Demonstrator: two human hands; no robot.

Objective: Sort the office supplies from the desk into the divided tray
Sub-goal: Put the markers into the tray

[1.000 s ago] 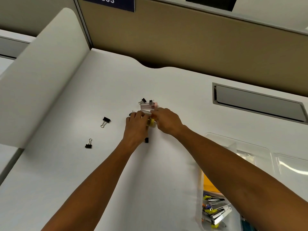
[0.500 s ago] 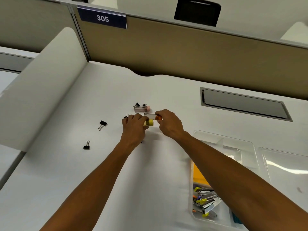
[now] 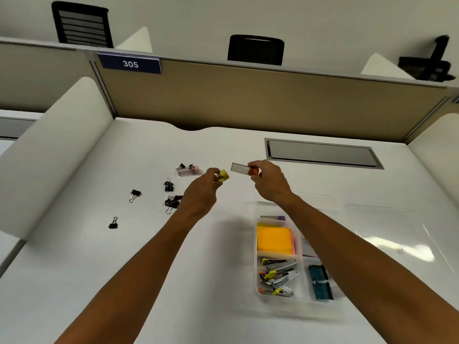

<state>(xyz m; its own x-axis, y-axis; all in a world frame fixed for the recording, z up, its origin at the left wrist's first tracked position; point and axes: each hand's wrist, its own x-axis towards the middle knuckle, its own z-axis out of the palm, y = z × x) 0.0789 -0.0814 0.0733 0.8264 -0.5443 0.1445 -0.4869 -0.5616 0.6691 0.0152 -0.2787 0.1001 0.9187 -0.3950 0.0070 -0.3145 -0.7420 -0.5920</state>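
Note:
My left hand holds a small yellow-ended stapler above the white desk. My right hand pinches a clear stapler with an orange end, raised just right of it. A pink stapler lies on the desk beyond my left hand, with two black binder clips touching it. More black binder clips lie scattered to the left. The clear divided tray sits at the lower right, holding orange sticky notes, several staplers and teal staple boxes.
A grey cable hatch is set into the desk at the back right. White side dividers and a tan partition bearing a 305 sign enclose the desk. A clear flat lid lies right of the tray.
Both hands have lifted off the desk, each with a stapler, and moved apart and rightward. The view has tilted so the tray shows more fully.

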